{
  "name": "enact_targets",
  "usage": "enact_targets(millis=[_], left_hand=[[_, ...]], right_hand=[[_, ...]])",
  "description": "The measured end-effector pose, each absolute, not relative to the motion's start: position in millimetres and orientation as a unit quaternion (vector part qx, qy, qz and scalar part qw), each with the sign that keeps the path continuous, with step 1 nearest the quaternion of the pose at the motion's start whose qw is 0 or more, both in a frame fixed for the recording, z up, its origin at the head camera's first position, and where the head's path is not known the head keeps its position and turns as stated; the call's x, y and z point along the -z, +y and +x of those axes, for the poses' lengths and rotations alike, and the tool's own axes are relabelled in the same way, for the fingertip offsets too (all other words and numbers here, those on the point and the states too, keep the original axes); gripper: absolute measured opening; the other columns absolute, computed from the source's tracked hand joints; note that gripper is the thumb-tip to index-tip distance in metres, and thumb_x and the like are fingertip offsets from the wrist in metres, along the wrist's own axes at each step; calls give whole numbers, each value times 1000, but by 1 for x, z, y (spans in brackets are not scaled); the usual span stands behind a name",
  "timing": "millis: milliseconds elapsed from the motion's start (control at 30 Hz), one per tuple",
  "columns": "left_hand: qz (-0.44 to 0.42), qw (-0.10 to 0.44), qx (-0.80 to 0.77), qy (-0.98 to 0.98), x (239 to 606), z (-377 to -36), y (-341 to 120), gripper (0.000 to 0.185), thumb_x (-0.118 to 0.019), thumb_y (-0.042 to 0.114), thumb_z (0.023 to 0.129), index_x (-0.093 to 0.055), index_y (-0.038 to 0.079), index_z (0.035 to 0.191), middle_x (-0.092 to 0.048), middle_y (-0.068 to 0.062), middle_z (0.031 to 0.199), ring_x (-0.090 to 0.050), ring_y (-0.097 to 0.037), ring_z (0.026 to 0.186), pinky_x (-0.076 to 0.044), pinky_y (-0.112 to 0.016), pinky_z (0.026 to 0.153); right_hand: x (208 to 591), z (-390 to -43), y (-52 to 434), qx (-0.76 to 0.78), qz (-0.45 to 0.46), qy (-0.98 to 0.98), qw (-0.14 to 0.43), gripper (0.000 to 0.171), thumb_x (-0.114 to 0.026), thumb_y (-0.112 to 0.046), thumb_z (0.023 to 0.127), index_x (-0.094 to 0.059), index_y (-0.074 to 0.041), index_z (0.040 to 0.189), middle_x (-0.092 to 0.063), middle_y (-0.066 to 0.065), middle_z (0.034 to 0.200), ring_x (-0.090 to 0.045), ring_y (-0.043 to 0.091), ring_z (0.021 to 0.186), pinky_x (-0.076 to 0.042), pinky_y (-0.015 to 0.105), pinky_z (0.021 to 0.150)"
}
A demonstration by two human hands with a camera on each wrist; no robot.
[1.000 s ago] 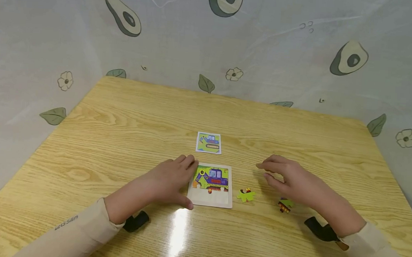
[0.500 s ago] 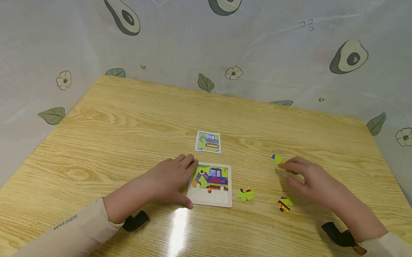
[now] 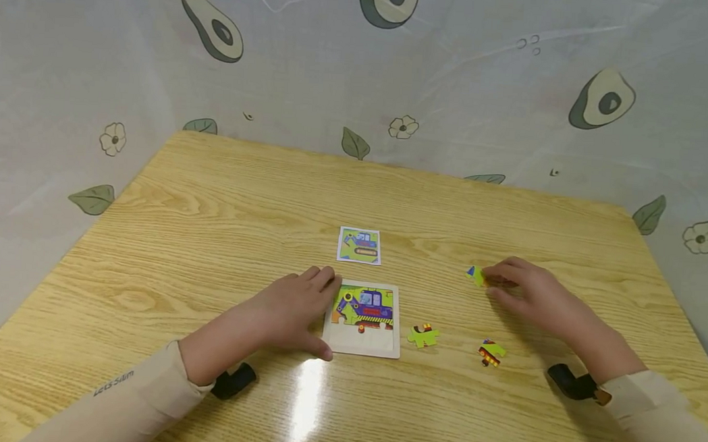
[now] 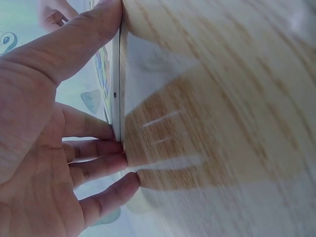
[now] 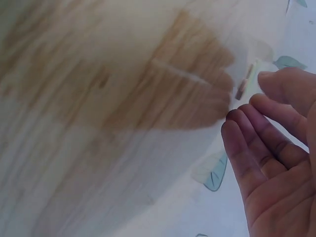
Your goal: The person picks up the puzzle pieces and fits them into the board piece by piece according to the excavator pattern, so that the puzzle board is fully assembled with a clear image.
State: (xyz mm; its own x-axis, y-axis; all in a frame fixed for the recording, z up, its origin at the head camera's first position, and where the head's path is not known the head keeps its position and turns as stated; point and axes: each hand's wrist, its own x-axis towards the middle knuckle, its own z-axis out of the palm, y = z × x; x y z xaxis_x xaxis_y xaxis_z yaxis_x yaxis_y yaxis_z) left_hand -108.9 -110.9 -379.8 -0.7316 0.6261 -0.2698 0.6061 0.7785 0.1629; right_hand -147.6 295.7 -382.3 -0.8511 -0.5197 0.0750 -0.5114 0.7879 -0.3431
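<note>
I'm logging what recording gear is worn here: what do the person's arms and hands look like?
Both hands, left hand and right hand, are bare. The arms wear long beige sleeves; the left one carries small dark lettering. A small black device sits at each wrist, the right one with a brownish tip.

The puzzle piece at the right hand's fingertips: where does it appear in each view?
Head: puzzle piece, right of centre, at the right hand.
Left wrist: not in it.
Right wrist: puzzle piece, upper right, edge-on and blurred, by the fingertips.
Shared landmark: the wooden table.
</note>
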Motion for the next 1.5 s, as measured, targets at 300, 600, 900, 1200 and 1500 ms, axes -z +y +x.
enact_targets(millis=[300, 600, 900, 1200, 1500], left_hand=[[333, 154, -31, 930, 381, -108, -111, 116, -79, 68, 81, -34, -2, 161, -45, -15, 154, -48, -32, 139, -50, -47, 110], [330, 157, -31, 930, 382, -108, -112, 116, -79, 69, 81, -33, -2, 161, -44, -16, 156, -47, -32, 141, -50, -47, 111], [328, 160, -29, 931, 380, -108, -112, 115, -78, 69, 82, -33, -1, 161, -44, -15, 156, -47, -31, 141, -50, -47, 110], [331, 158, -29, 930, 379, -108, -112, 115, -78, 68, 82, -33, -2, 161, -44, -15, 156, -47, -31, 141, -49, -48, 111], [330, 159, -35, 930, 379, -109, -112, 116, -79, 68, 81, -33, -2, 161, -44, -16, 156, -47, -32, 142, -49, -49, 111]], right_hand=[[385, -157, 284, 160, -245, 955, 49, 32, -73, -12, 98, -69, 8, 123, -64, 10, 101, -56, 14, 84, -52, 29, 70], [384, -158, 285, 145, -281, 948, 46, 34, -65, 7, 95, -69, 2, 128, -67, 17, 116, -63, 22, 92, -55, 38, 75], [377, -154, 280, 131, -212, 967, 54, 29, -66, -10, 101, -66, 4, 127, -66, 16, 108, -64, 26, 93, -56, 44, 77], [379, -150, 270, 145, -157, 973, 91, 34, -68, -25, 102, -63, 3, 120, -61, 16, 102, -56, 22, 85, -49, 39, 73], [381, -152, 269, 141, -195, 968, 72, 31, -69, -9, 99, -65, 7, 125, -63, 16, 102, -53, 20, 82, -48, 36, 69]])
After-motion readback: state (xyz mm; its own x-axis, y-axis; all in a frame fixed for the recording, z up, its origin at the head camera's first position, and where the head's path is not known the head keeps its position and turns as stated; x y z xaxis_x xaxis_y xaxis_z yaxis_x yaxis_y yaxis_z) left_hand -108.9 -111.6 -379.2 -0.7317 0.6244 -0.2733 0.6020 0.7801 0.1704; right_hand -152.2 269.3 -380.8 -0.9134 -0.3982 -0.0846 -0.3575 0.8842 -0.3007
